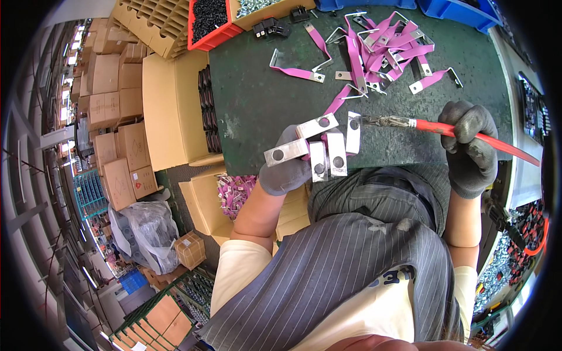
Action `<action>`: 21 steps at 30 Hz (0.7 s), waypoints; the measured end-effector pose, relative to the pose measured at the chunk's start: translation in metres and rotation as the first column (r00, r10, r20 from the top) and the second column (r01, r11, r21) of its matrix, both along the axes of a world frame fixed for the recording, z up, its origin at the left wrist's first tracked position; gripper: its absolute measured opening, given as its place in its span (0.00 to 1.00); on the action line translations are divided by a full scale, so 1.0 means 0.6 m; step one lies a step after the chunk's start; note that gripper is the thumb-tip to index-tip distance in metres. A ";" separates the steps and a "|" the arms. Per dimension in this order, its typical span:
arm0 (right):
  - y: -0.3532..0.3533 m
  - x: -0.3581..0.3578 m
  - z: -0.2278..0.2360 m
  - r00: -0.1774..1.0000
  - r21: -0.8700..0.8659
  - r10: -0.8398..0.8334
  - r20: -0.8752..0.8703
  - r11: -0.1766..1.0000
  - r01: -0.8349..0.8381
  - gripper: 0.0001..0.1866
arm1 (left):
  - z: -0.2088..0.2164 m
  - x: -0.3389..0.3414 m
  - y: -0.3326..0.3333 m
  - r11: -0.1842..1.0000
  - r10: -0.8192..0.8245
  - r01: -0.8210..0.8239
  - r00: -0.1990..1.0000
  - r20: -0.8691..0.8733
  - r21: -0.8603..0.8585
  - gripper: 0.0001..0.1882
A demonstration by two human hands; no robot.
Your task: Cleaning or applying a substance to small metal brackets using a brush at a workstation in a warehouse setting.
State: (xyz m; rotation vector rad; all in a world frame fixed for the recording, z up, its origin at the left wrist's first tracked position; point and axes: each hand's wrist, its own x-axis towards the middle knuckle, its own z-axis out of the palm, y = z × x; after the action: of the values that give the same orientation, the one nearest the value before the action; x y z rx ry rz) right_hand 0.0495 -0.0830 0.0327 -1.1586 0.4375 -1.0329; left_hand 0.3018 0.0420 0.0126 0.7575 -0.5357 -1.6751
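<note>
Gloved in dark grey, my left hand (285, 175) is closed round several purple-sleeved metal strips. Their flat silver ends (336, 144), each with a round hole, fan out above the fingers. My right hand (470, 146), gloved too, grips a brush (436, 126) by its red handle. The dark bristles (386, 121) point left and reach the rightmost silver end; whether they press on it, I cannot tell. Beyond my hands, a tangled pile of bent purple-sleeved strips (383, 55) lies on the dark green tabletop (257, 105), with a few loose strips around it.
A red bin of small black parts (209, 20) and a box of silver screws (252, 6) stand at the far left. Blue bins (462, 13) line the far edge. Left of the table are open cartons (175, 111), one holding purple pieces (234, 196).
</note>
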 end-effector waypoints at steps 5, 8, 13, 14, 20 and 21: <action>0.007 0.009 0.002 1.000 -0.040 -0.013 0.000 0.999 0.013 0.13 | 0.023 -0.006 -0.011 0.997 -0.070 0.072 0.995 0.065 -0.037 0.13; -0.002 -0.002 0.005 0.993 -0.219 -0.063 -0.095 0.975 0.041 0.14 | 0.029 -0.004 -0.011 0.979 -0.058 0.084 0.988 0.143 -0.183 0.15; 0.003 0.001 0.017 0.996 -0.182 -0.089 0.010 0.979 0.089 0.14 | 0.031 -0.003 -0.008 0.994 -0.002 0.037 0.951 0.311 -0.107 0.17; 0.005 0.004 0.016 0.996 -0.183 -0.090 0.009 0.979 0.091 0.14 | 0.031 -0.003 -0.010 0.975 0.024 0.077 0.895 0.445 -0.206 0.15; 0.003 -0.003 0.015 0.988 -0.202 -0.078 -0.131 0.978 0.051 0.16 | 0.034 0.001 -0.009 0.988 -0.051 0.108 0.896 0.441 -0.107 0.11; 0.002 -0.004 0.015 0.989 -0.200 -0.076 -0.130 0.979 0.049 0.16 | 0.032 0.003 -0.008 0.991 -0.068 0.110 0.911 0.406 -0.081 0.11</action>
State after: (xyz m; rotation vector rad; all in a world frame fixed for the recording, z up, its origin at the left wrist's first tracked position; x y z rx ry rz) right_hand 0.0469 -0.0819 0.0419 -1.4059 0.4907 -1.0731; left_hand 0.3037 0.0373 0.0320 1.0236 -0.9506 -1.5639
